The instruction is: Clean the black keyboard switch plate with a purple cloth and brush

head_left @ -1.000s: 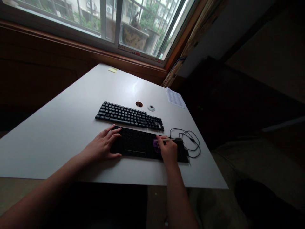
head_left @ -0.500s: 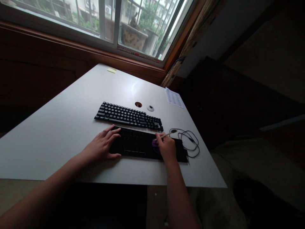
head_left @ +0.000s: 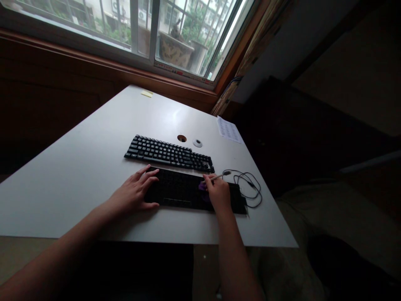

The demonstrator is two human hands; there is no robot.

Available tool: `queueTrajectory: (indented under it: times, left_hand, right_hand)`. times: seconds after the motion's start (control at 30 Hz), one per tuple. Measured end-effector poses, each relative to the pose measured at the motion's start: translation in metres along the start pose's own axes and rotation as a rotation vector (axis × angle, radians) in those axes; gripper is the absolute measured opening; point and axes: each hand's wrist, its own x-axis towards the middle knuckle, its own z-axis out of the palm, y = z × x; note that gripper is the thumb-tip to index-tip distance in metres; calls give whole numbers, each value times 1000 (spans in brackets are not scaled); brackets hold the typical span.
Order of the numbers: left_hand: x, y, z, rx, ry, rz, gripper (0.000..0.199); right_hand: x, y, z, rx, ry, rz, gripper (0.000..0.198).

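- Left hand lies flat, fingers spread, pressing the near keyboard so it stays put.
- Right hand pinches a thin stick (something purple underneath).

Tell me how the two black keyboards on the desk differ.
The far keyboard lies untouched, with raised keycaps that catch the light; the near keyboard looks flat and dark. The near keyboard has the left hand resting on its left end and the right hand, gripping a thin stick-like tool, over its right part. Both are black and lie roughly parallel on the white desk.
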Motion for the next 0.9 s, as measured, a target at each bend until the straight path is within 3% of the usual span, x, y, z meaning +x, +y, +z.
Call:
queueTrajectory:
  times: [0.2,0.43,0.67,0.9]
  left_hand:
    - [0,0,0,-6,7,-9,71]
    - [-1,-2,3,-4,13,9,70]
    - [0,1,1,-4,17,-6,71]
    - [0,-1,1,-11,2,2,72]
  right_hand:
    - [1,-1,-6,-2,-67,28,41]
    - [-5,0,-1,60,8,30,42]
    - [-2,2,-9,106,-87,49,46]
    - [-4,0,-2,93,6,32,43]
